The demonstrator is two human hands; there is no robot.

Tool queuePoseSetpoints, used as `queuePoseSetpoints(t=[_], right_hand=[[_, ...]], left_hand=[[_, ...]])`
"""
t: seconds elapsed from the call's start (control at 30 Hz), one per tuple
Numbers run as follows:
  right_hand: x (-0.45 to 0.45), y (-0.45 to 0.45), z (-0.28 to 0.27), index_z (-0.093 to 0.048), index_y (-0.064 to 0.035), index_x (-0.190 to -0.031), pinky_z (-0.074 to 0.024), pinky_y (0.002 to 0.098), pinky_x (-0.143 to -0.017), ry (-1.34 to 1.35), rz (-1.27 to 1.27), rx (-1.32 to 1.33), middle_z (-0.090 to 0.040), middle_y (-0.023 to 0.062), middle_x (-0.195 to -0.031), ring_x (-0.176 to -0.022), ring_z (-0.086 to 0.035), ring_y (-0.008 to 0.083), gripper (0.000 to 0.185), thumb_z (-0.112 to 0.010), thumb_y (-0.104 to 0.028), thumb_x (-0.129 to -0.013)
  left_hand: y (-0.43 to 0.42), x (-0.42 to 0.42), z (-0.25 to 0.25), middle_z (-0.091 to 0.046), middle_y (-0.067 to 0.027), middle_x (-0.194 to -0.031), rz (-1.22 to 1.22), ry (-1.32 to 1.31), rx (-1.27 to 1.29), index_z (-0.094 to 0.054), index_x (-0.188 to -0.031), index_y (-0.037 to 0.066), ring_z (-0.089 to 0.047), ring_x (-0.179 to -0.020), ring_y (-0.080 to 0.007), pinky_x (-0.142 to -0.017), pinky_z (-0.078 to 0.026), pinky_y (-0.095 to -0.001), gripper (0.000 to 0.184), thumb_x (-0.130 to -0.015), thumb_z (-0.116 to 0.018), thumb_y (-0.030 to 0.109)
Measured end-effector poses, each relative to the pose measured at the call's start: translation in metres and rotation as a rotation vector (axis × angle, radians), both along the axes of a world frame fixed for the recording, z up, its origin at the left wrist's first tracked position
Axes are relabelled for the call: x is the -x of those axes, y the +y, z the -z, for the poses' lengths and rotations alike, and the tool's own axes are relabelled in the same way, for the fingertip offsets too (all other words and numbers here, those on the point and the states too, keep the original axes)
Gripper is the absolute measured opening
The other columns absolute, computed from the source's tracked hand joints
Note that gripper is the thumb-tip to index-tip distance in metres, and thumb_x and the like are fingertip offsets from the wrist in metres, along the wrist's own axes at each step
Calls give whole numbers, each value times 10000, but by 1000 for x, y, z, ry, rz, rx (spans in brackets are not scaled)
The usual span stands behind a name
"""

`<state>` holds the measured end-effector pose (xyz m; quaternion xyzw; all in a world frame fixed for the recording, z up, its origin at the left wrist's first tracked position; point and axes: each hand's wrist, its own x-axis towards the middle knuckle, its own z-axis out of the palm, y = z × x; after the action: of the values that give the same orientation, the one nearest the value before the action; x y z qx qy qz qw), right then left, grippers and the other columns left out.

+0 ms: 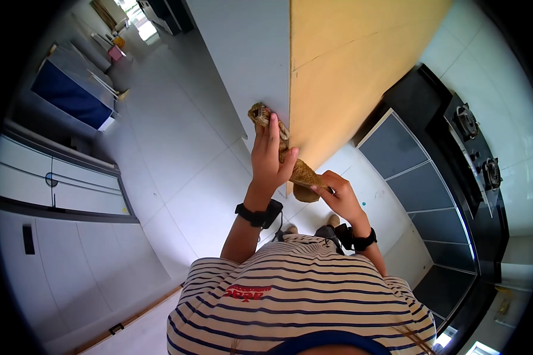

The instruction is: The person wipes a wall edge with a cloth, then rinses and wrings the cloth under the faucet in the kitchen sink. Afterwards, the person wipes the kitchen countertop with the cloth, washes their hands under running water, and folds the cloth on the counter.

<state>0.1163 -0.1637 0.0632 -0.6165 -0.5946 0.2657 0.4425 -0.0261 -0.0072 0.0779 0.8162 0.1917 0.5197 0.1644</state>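
A brown, fuzzy cloth (304, 174) stretches between my two hands in a twisted strip, in front of a wall corner. My left hand (269, 157) holds its upper part, with the fingers extended along the cloth close to the grey wall face (249, 53). One bunched end of the cloth sticks out past those fingertips. Lower and to the right, my right hand (339, 198) pinches the other end between thumb and fingers. A rounded fold of the cloth hangs beneath that grip. Whether the cloth touches the wall cannot be made out for certain.
The yellow wall face (349, 65) meets the grey one at a vertical edge. On the right stands a black counter with a gas stove (477, 151) above dark cabinet doors (420, 186). White cabinets (71, 242) line the left. A blue-sided box (71, 92) sits further back.
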Motion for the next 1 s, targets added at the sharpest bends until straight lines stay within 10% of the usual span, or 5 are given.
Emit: queuePoseSetpoints(t=[0.27, 0.43, 0.63, 0.73, 1.0], right_hand=[[9, -13, 44, -595, -115, -1252, -491, 305, -692, 34, 116, 114, -661, 118, -836, -701, -617, 219, 323, -549, -111, -932], [15, -8, -33, -620, 17, -1110, -454, 223, -771, 273, 270, -4, -673, 47, -919, -861, -589, 87, 201, -535, -72, -950], [36, 44, -130, -594, 24, -1122, -496, 317, -794, -155, 209, -676, -649, 173, -1010, -903, -637, 283, 286, -628, -39, -845], [41, 99, -137, -624, -66, -1121, -444, 358, -670, -643, 168, -943, -580, 105, -819, -718, -556, 279, 393, -713, -64, -738], [44, 106, -85, -643, -133, -1079, -429, 322, -640, -886, 79, -954, -526, 34, -848, -715, -540, 204, 422, -679, -108, -659]], left_hand=[[-18, 49, 104, -656, -204, -1032, -14, 313, 748, -448, -1356, 39, -641, -942, -365, -813, -506, -387, 474, -952, -525, 273], [-16, 68, 42, -628, -218, -1135, 20, 207, 464, -439, -1357, 16, -629, -1019, -364, -886, -494, -370, 503, -903, -589, 171], [35, 21, -72, -272, -311, -1462, 74, -51, -138, -160, -1450, -74, -263, -1364, -465, -1124, -210, -516, 790, -856, -588, 223], [68, -20, -26, -36, -340, -1504, 89, -93, -75, 20, -1450, -82, -72, -1373, -549, -1137, -112, -555, 875, -908, -529, 330], [56, -26, 52, -77, -326, -1498, -208, 253, -193, -153, -1445, -48, -74, -1372, -546, -1109, -143, -610, 841, -883, -570, 418]])
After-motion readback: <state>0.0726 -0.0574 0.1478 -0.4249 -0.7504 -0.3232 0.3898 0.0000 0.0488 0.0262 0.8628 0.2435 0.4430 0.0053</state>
